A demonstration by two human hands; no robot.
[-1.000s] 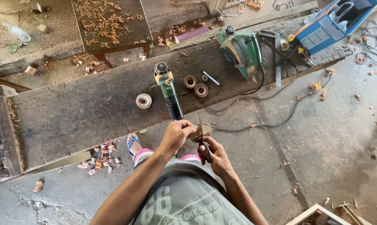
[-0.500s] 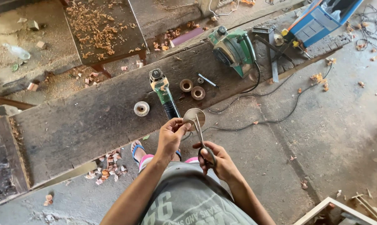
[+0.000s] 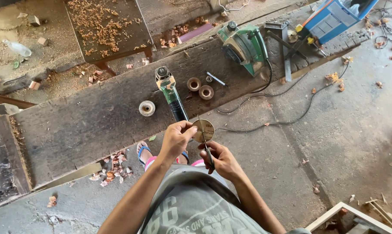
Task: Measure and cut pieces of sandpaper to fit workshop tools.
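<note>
Round disc (image 3: 203,129): pale, flat, with a dark label patch; held just past the near edge of the wooden surface (image 3: 87,117), over the concrete floor (image 3: 343,134). It is pinched at its left rim by the grip of the left hand (image 3: 175,139), fingers pressed together on it. A slim tool (image 3: 206,143) with a dark handle is clasped in the closed grip of the right hand (image 3: 221,159); its thin shaft is laid across the disc face.

Angle grinder (image 3: 170,92): green and black, laid on the surface, its handle end reaching the near edge just beside the left hand. A pale round part (image 3: 147,108) is set to its left, two brown rings (image 3: 200,88) and a small metal key (image 3: 215,78) to its right. A green power tool (image 3: 244,43) is placed near the far edge; its cable (image 3: 287,117) is trailed across the floor. Open floor is seen to the right of the hands.
</note>
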